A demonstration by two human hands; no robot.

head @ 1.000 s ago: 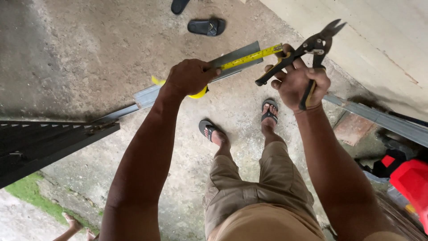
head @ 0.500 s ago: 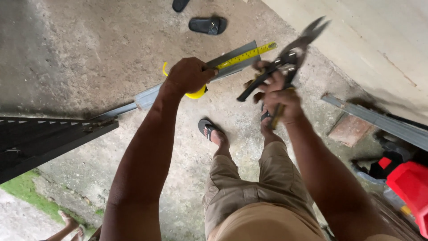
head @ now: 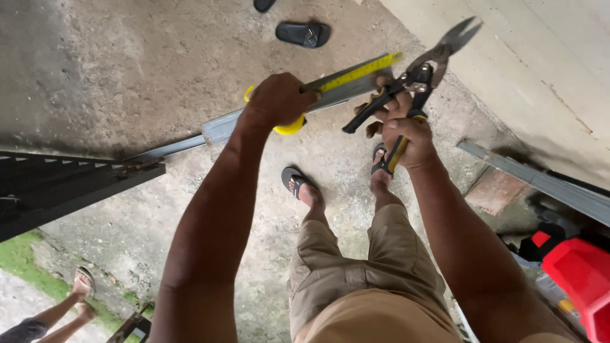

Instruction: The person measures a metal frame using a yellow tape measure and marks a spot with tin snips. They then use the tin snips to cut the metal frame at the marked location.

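Seen from above my own head. Nearest the lens, I am wearing tan shorts (head: 356, 279), and my feet in dark sandals (head: 293, 180) are standing on the bare concrete floor (head: 127, 70).

My left hand (head: 279, 100) is clenching over a long grey metal strip (head: 219, 127), with the yellow case of a tape measure (head: 291, 126) pressed under the palm against the strip. The yellow tape blade (head: 362, 70) is lying along the strip's upper face toward its far end. The strip is running on a slant, from the dark metal frame (head: 70, 184) at the floor's left edge up toward the tool in my other hand.

My right hand (head: 406, 133) is grasping a pair of tin snips (head: 419, 73) by the handles, fingers wrapped around the yellow-and-black grip (head: 397, 152). The blades are standing open and pointing up and away, just beside the far end of the strip; I cannot tell whether they are touching it.

A second grey metal strip (head: 540, 181) is lying along the floor's right edge, with a red container (head: 581, 273) near the lower right corner. Another person's sandalled foot (head: 81, 286) is showing at the lower left corner, on a patch of green (head: 19, 254). Farthest off, a black sandal (head: 304, 33) is lying near the floor's top edge, below the pale wall (head: 540, 57).
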